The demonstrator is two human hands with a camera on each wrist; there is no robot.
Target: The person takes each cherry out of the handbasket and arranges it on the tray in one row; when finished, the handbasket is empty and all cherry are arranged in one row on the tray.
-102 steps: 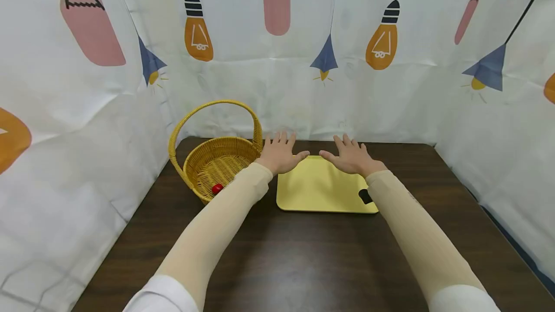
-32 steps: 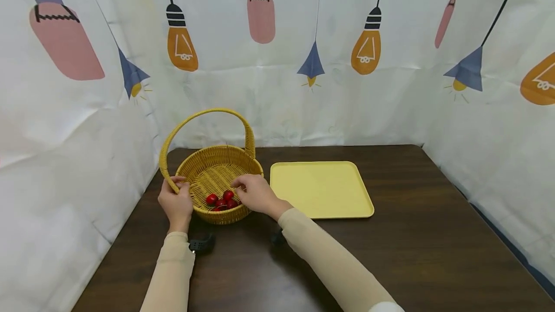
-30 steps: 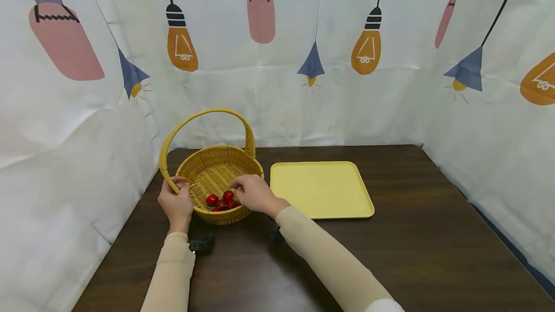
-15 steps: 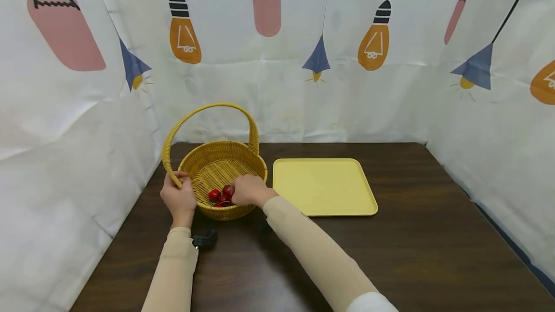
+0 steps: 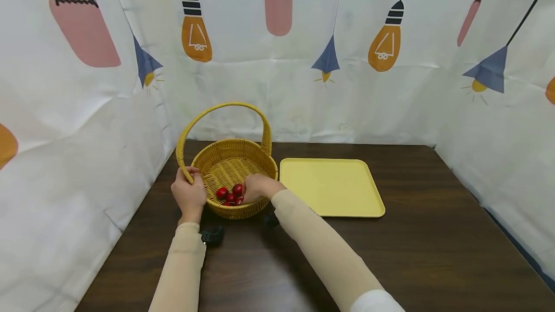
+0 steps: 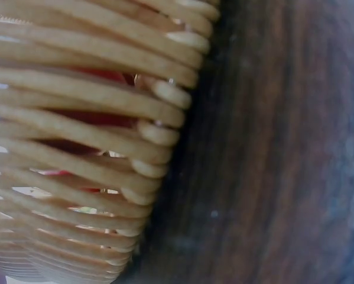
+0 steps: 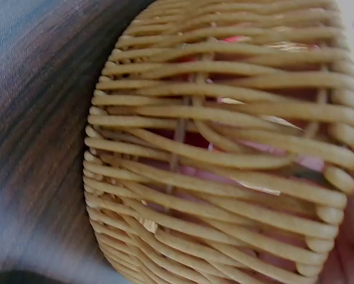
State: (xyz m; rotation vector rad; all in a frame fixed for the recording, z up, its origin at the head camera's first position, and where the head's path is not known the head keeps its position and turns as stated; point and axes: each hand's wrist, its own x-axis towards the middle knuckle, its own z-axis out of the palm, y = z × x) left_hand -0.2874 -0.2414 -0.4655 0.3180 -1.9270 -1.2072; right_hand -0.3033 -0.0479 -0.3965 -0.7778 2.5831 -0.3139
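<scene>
Centre-left, the left hand (image 5: 189,195) grasps the basket handle (image 5: 267,136); right hand (image 5: 261,188) at red fruits (image 5: 222,193), grip unclear; yellow tray (image 5: 331,187) edge near, centre-right.

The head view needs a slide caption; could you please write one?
Left hand grips a wicker basket by its handle; right hand reaches in at the red fruits, a yellow tray alongside.

Light was soft; a shadow (image 5: 279,261) darkened the desk (image 5: 433,235) in front of the basket (image 5: 236,213); wrist views blurred the desk beside it.
</scene>
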